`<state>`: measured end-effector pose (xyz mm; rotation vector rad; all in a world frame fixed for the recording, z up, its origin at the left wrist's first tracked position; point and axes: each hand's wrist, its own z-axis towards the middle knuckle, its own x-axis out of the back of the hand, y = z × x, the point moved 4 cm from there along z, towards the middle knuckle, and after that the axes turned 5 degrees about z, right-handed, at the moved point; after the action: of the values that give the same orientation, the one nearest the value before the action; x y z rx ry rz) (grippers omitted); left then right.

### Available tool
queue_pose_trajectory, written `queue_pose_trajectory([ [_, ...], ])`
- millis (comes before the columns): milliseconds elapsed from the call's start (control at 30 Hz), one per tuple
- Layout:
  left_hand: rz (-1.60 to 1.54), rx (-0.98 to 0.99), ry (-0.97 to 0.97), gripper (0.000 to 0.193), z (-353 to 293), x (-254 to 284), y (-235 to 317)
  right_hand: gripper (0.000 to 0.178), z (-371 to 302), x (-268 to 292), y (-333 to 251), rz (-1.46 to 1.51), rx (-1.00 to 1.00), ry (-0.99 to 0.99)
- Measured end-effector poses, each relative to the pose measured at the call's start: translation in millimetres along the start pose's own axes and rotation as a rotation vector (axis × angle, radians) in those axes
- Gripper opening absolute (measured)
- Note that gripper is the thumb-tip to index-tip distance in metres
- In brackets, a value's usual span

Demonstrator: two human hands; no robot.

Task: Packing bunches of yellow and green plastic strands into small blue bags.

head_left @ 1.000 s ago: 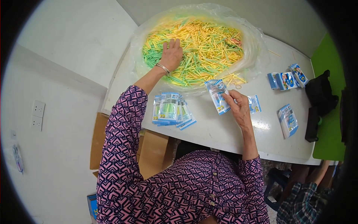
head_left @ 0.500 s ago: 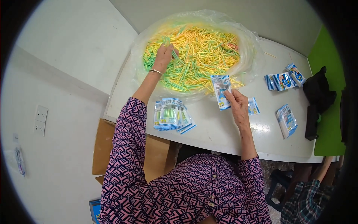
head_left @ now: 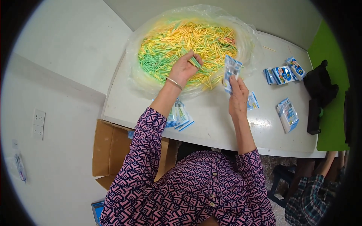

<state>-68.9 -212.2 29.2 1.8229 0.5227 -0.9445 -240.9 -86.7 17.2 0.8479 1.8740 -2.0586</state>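
A large clear plastic bag (head_left: 247, 56) stands open on the table, heaped with thin yellow, green and orange sticks (head_left: 181, 35). Over the near part of the heap, my left hand (head_left: 184, 67) is closed on a small bunch of green sticks (head_left: 195, 62). My right hand (head_left: 238, 94) pinches a blue-and-white packet (head_left: 232, 69) upright beside the bag's right side; whether its mouth is open I cannot tell. Below my left forearm lie several packets with green sticks in them (head_left: 183, 116), partly covered by the arm. Behind my right wrist another flat packet (head_left: 253, 101) rests on the table.
More blue-and-white packets (head_left: 281, 75) lie at the right, with a small stack (head_left: 287, 116) nearer. A black object (head_left: 320, 84) stands against a green panel (head_left: 333, 94). An open cardboard box (head_left: 109, 150) sits below the table's left edge. Another person's plaid sleeve (head_left: 307, 199) shows at lower right.
My left hand has moved right and nearer, lifting its bunch of green sticks toward the packet. My right hand has tipped the packet more upright. The view has shifted slightly.
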Motion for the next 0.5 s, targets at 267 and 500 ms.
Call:
queue_pose_trajectory([
  [267, 0.233, -0.247, -0.005, 0.014, -34, -50, -35, 0.019, 34, -74, 25, 0.938, -0.151, 0.061],
  [500, 0.369, -0.415, -0.009, 0.011, -40, -50, -31, 0.02, 43, -80, 36, 0.882, -0.147, 0.049],
])
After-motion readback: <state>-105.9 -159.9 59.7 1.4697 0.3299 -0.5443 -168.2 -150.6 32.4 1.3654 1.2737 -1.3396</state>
